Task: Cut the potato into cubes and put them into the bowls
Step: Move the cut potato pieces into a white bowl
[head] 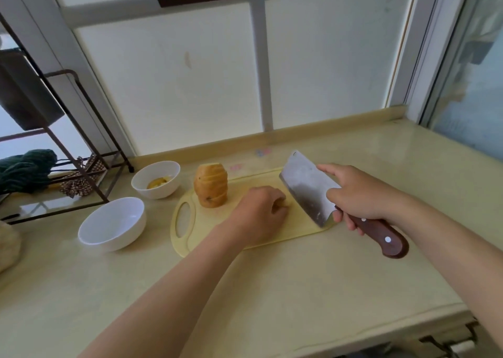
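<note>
Pale yellow plastic cutting board (302, 228) with an oval handle slot lies on the glossy beige stone counter (272, 297), slot end toward the bowls. Big brown-skinned potato chunk (211, 185) stands upright on the board's far left part, cut face up, skin partly peeled in strips. Left hand (258, 212) rests knuckles-up on the middle of the board, just right of the chunk, fingers curled down over a small pale potato piece (282, 203); only an edge of that piece shows past the fingertips. Right hand (362, 197) is clamped on a broad steel cleaver with a dark wooden riveted handle (306, 187), gripping where blade meets handle, forefinger laid along the blade's top. Blade is tilted, its edge toward the left hand, near it but apart; cannot tell if the blade touches the board. Two round white ceramic bowls sit left of the board: far white bowl (159, 191) holds a few yellow potato bits (158, 182), near white bowl (114, 239) shows nothing inside. Dark brown metal wire rack (81, 129) stands at the far left by the frosted window (177, 85), with a dark green bundled cloth (27, 169) beside it.
</note>
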The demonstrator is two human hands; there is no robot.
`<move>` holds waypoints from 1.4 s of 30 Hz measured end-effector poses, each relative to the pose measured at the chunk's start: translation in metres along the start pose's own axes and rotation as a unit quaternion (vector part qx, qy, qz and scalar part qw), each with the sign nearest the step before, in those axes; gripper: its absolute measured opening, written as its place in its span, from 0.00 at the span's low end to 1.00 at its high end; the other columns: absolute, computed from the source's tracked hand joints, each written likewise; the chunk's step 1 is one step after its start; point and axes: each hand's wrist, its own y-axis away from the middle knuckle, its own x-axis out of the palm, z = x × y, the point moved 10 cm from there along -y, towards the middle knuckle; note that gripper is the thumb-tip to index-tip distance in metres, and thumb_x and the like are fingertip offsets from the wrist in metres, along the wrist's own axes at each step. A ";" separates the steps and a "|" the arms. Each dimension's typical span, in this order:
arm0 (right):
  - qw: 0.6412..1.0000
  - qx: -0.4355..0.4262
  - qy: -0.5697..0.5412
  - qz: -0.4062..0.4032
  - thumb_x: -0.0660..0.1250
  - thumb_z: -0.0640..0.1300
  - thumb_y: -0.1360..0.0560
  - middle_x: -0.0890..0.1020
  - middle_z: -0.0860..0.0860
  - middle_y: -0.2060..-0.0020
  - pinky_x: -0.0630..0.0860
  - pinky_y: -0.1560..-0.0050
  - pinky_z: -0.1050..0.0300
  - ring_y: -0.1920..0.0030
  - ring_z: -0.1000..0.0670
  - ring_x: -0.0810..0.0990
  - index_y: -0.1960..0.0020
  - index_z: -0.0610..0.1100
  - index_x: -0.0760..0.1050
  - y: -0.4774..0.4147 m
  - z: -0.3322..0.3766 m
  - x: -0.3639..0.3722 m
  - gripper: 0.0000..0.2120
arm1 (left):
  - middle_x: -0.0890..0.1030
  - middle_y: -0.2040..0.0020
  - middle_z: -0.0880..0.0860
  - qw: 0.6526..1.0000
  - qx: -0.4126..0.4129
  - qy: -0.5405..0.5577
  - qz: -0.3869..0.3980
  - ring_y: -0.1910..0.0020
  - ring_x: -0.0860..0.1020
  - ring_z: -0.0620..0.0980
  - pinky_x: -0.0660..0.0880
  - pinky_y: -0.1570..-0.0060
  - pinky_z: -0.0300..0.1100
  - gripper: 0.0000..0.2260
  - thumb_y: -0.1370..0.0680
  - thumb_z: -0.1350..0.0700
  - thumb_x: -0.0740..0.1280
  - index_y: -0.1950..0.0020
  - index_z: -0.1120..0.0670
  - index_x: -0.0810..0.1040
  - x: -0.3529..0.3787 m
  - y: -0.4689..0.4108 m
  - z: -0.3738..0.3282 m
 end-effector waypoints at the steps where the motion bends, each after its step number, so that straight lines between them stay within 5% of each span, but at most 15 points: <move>1: 1.000 0.000 0.013 0.001 0.54 0.35 0.22 0.83 0.41 0.65 0.78 0.72 0.52 0.76 0.47 0.78 0.18 0.61 0.54 0.002 0.002 -0.002 0.38 | 0.80 0.59 0.53 1.000 0.009 0.013 -0.007 0.62 0.75 0.52 0.74 0.57 0.49 0.08 0.25 0.54 0.66 0.58 0.58 0.78 0.000 0.000 -0.002; 5: 0.999 -0.001 0.052 -0.003 0.55 0.35 0.22 0.83 0.40 0.63 0.78 0.73 0.53 0.76 0.47 0.78 0.18 0.61 0.54 0.008 0.009 -0.007 0.38 | 0.82 0.45 0.49 0.997 0.021 0.069 -0.021 0.58 0.76 0.44 0.71 0.54 0.27 0.09 0.25 0.57 0.70 0.47 0.55 0.85 -0.007 0.001 0.004; 10: 0.995 -0.006 0.095 -0.012 0.56 0.36 0.21 0.83 0.41 0.63 0.78 0.74 0.55 0.76 0.49 0.79 0.17 0.61 0.53 0.007 0.019 -0.005 0.38 | 0.80 0.48 0.49 0.994 0.091 0.062 -0.010 0.61 0.72 0.38 0.70 0.55 0.32 0.09 0.24 0.57 0.71 0.45 0.52 0.85 -0.003 0.001 -0.003; 16: 0.989 -0.003 0.147 -0.007 0.56 0.38 0.20 0.78 0.45 0.57 0.80 0.73 0.53 0.76 0.49 0.81 0.17 0.60 0.50 0.004 0.027 0.008 0.37 | 0.81 0.49 0.51 0.987 0.136 0.069 -0.047 0.63 0.69 0.39 0.63 0.56 0.22 0.07 0.24 0.61 0.70 0.48 0.55 0.85 0.000 0.002 -0.008; 23: 0.980 -0.002 0.197 -0.011 0.55 0.38 0.20 0.76 0.48 0.58 0.79 0.75 0.55 0.77 0.49 0.81 0.17 0.60 0.50 0.009 0.033 0.007 0.36 | 0.82 0.50 0.55 0.981 0.174 0.054 -0.065 0.53 0.79 0.57 0.78 0.52 0.49 0.09 0.25 0.63 0.67 0.49 0.58 0.85 0.003 0.002 -0.012; 31: 0.980 0.004 0.198 -0.012 0.55 0.39 0.19 0.73 0.52 0.58 0.79 0.74 0.54 0.75 0.49 0.82 0.17 0.60 0.49 0.005 0.033 0.013 0.35 | 0.83 0.52 0.56 0.978 0.196 0.001 -0.073 0.55 0.77 0.59 0.78 0.57 0.50 0.11 0.30 0.70 0.68 0.52 0.60 0.85 0.003 -0.002 -0.017; 42: 0.973 -0.011 0.229 -0.015 0.55 0.38 0.20 0.74 0.51 0.57 0.78 0.74 0.56 0.75 0.49 0.82 0.16 0.58 0.49 0.007 0.036 0.013 0.36 | 0.81 0.51 0.54 0.975 0.204 0.071 -0.048 0.56 0.78 0.55 0.77 0.54 0.50 0.08 0.24 0.58 0.68 0.49 0.58 0.84 0.001 0.004 -0.021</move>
